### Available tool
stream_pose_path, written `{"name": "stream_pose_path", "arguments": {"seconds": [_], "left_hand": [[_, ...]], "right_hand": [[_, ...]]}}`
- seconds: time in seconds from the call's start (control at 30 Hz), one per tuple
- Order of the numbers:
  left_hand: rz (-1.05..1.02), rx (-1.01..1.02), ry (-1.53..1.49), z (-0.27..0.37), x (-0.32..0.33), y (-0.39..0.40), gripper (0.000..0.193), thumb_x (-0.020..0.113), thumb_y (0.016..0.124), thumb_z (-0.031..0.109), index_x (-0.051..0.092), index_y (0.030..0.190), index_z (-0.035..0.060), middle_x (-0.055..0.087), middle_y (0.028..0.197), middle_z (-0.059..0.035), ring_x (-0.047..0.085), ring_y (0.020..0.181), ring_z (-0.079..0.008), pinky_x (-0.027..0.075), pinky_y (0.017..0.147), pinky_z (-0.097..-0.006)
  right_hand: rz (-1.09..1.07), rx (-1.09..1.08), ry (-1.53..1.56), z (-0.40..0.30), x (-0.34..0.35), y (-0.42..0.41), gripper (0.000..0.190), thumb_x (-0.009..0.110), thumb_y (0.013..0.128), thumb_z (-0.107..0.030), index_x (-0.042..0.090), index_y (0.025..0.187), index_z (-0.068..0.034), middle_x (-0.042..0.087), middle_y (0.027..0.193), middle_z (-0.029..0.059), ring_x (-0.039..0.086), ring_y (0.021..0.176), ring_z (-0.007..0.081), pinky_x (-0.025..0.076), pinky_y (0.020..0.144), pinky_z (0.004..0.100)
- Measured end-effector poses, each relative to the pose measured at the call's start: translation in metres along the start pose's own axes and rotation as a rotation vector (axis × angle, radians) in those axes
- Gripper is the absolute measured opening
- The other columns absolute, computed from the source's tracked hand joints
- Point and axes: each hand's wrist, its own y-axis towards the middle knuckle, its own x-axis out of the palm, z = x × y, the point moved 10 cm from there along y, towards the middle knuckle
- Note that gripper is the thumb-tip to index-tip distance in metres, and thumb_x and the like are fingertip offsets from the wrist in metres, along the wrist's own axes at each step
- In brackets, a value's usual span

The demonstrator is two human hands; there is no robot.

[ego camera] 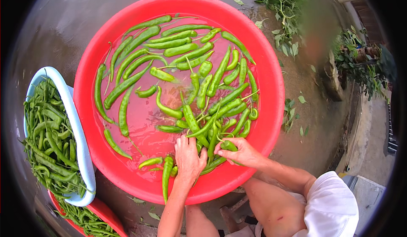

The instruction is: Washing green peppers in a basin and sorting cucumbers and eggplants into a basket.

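A wide red plastic tub [95, 43] of water stands before me, with many long green peppers [125, 90] afloat in it. They crowd together on the tub's near right side. My left hand [188, 156] reaches over the near rim, its fingertips down among the peppers. Whether those fingers grip one is hidden. Just right of it, my right hand [243, 152] pinches a short green pepper [228, 145] between thumb and fingers. Left of my left wrist, a long pepper [167, 175] lies towards the near rim.
A light blue basin [82, 160] heaped with green peppers adjoins the tub on the left. Below it sits a red container [106, 213] with more peppers. Cut leafy plants [283, 12] lie on the wet floor at upper right. My knees are close to the tub.
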Motion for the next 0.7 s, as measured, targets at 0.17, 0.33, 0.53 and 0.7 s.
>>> {"name": "stream_pose_path", "arguments": {"seconds": [0.17,0.33,0.53,0.7], "left_hand": [[-0.153,0.169,-0.064,0.024,0.015,-0.016,0.046,0.064,0.074,0.006,0.048,0.116,-0.0080,0.047,0.122,-0.0274,0.045,0.115,-0.0434,0.037,0.097,-0.0508],[-0.067,0.292,0.061,0.046,-0.005,-0.013,0.029,0.058,0.078,0.000,0.060,0.106,-0.0027,0.063,0.109,-0.0176,0.061,0.102,-0.0321,0.049,0.089,-0.0381],[0.233,0.137,0.170,0.010,-0.106,0.032,0.030,0.066,0.079,0.005,0.061,0.108,0.0007,0.054,0.122,-0.0170,0.051,0.114,-0.0352,0.044,0.094,-0.0431],[0.519,-0.127,0.512,-0.093,-0.184,0.072,0.058,0.069,0.083,0.026,0.049,0.131,0.0020,0.036,0.143,-0.0231,0.035,0.131,-0.0416,0.033,0.105,-0.0539]], "right_hand": [[-0.028,-0.026,0.040,-0.007,-0.001,-0.003,0.011,0.062,0.094,-0.017,0.065,0.097,-0.007,0.057,0.070,-0.0016,0.050,0.053,0.0058,0.041,0.050,0.0224],[-0.028,-0.018,0.067,-0.003,-0.003,-0.005,0.011,0.062,0.094,-0.017,0.064,0.097,-0.006,0.057,0.071,-0.0016,0.050,0.053,0.0058,0.041,0.050,0.0223],[-0.025,-0.050,0.094,-0.009,-0.008,-0.006,0.010,0.064,0.092,-0.017,0.065,0.096,-0.008,0.057,0.071,-0.0032,0.049,0.054,0.0044,0.042,0.050,0.0216],[-0.052,-0.043,0.057,-0.007,0.003,-0.002,0.012,0.061,0.095,-0.015,0.063,0.098,-0.004,0.055,0.068,-0.0013,0.050,0.053,0.0060,0.041,0.050,0.0220]]}}
